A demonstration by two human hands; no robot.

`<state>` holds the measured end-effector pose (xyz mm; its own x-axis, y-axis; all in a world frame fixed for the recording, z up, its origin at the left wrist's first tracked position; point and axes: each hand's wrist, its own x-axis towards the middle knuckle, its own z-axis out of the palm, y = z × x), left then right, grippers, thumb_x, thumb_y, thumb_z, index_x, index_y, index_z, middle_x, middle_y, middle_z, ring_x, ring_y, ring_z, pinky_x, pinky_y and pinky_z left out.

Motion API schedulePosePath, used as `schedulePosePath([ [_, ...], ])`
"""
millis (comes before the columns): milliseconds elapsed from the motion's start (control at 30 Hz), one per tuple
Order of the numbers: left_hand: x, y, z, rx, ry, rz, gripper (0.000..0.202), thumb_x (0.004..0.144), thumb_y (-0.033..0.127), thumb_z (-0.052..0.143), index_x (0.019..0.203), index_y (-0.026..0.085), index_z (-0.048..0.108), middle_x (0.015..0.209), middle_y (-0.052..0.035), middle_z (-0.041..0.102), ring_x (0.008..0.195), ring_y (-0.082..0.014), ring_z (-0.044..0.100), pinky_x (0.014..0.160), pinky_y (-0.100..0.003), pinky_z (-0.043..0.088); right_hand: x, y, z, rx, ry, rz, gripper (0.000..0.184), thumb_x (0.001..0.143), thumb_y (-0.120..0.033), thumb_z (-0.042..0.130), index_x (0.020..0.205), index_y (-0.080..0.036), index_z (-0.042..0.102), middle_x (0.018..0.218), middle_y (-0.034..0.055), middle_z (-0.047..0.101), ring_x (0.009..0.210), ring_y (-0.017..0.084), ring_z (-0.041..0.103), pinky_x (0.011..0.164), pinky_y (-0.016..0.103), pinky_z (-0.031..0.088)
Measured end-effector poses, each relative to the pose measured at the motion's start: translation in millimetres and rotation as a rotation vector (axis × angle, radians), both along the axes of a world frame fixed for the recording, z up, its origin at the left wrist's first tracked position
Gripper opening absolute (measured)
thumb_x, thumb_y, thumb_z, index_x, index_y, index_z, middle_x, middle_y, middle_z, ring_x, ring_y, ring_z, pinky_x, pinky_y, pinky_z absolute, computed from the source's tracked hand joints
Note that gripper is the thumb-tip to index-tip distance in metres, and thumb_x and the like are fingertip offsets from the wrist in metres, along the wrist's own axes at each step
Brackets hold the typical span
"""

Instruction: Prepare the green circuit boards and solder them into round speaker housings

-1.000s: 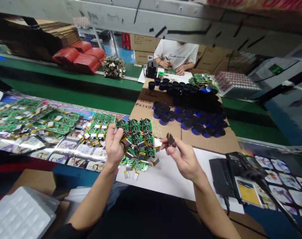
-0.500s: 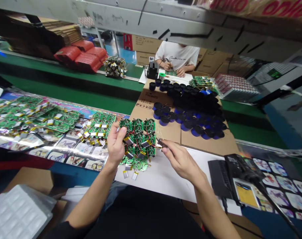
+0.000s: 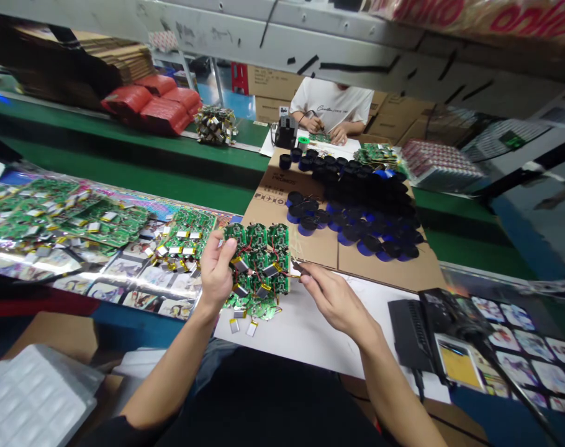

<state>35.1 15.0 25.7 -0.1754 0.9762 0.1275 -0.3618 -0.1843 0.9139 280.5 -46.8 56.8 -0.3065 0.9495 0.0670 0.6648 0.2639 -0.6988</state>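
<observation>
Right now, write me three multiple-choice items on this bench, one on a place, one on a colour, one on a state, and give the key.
1. Where do the black round parts stand?
A. On the white sheet
B. On flattened cardboard
C. On the green belt

2. What colour is the T-shirt of the person across the bench?
A. White
B. Red
C. Green

3. What is the left hand doing?
A. Lying flat and empty
B. Hanging out of view
C. Holding up a bunch of green circuit boards

Key:
1. B, since they sit on the brown cardboard.
2. A, since the shirt shows white.
3. C, since the boards rise from its fingers.
</observation>
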Motion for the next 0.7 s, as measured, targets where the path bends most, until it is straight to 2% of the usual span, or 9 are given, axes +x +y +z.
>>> schedulePosePath([
  [233, 0.1, -0.3, 0.0, -0.011, 0.011, 0.007, 0.049, 0.083, 0.057, 0.084, 0.097, 0.024, 0.050, 0.063, 0.0110, 0.048, 0.041, -0.0066, 0.051, 0.039, -0.020, 0.050, -0.9, 0.4, -1.9, -0.014, 0.004, 0.014, 0.036, 0.112, -0.041, 0.042, 0.136, -0.025, 0.063, 0.130, 0.0095, 0.075, 0.117, 0.028, 0.072, 0.097, 0.040, 0.054],
  [300, 0.6, -0.5, 2.0, -0.015, -0.001, -0.003, 0.049, 0.082, 0.056, 0.085, 0.095, 0.024, 0.050, 0.063, 0.0106, 0.049, 0.042, -0.0067, 0.052, 0.038, -0.019, 0.048, -1.2, -0.1, -1.4, -0.027, 0.030, 0.017, 0.035, 0.112, -0.042, 0.041, 0.133, -0.025, 0.064, 0.124, 0.0088, 0.076, 0.112, 0.027, 0.072, 0.094, 0.038, 0.053],
  [400, 2.4, 0.4, 3.1, -0.060, -0.032, -0.028, 0.046, 0.081, 0.053, 0.085, 0.092, 0.024, 0.051, 0.065, 0.0096, 0.052, 0.041, -0.0067, 0.051, 0.035, -0.018, 0.044, -3.0, -1.2, -2.7, -0.088, 0.118, 0.037, 0.036, 0.113, -0.046, 0.039, 0.110, -0.024, 0.067, 0.095, 0.0048, 0.074, 0.086, 0.021, 0.069, 0.079, 0.033, 0.050],
  [500, 7.1, 3.0, -1.0, -0.149, -0.064, -0.084, 0.039, 0.082, 0.048, 0.083, 0.095, 0.023, 0.055, 0.066, 0.0083, 0.055, 0.041, -0.0075, 0.051, 0.033, -0.018, 0.041, -7.3, -2.5, -9.7, -0.244, 0.355, 0.113, 0.048, 0.112, -0.054, 0.037, 0.084, -0.022, 0.059, 0.074, 0.0007, 0.063, 0.066, 0.016, 0.058, 0.067, 0.031, 0.046],
  [600, 12.0, 6.0, -7.3, -0.202, -0.077, -0.133, 0.032, 0.086, 0.044, 0.077, 0.101, 0.021, 0.060, 0.072, 0.0050, 0.061, 0.045, -0.0087, 0.053, 0.037, -0.020, 0.044, -10.5, -2.6, -17.7, -0.398, 0.593, 0.183, 0.051, 0.110, -0.059, 0.036, 0.085, -0.021, 0.058, 0.074, 0.0013, 0.062, 0.064, 0.016, 0.059, 0.065, 0.031, 0.048],
  [700, 11.0, 9.1, -9.7, -0.189, -0.065, -0.111, 0.033, 0.086, 0.044, 0.077, 0.100, 0.022, 0.059, 0.072, 0.0060, 0.060, 0.045, -0.0081, 0.052, 0.039, -0.019, 0.044, -7.0, -2.2, -21.1, -0.367, 0.562, 0.153, 0.049, 0.111, -0.058, 0.037, 0.091, -0.020, 0.062, 0.083, 0.0034, 0.068, 0.076, 0.018, 0.065, 0.076, 0.033, 0.052],
])
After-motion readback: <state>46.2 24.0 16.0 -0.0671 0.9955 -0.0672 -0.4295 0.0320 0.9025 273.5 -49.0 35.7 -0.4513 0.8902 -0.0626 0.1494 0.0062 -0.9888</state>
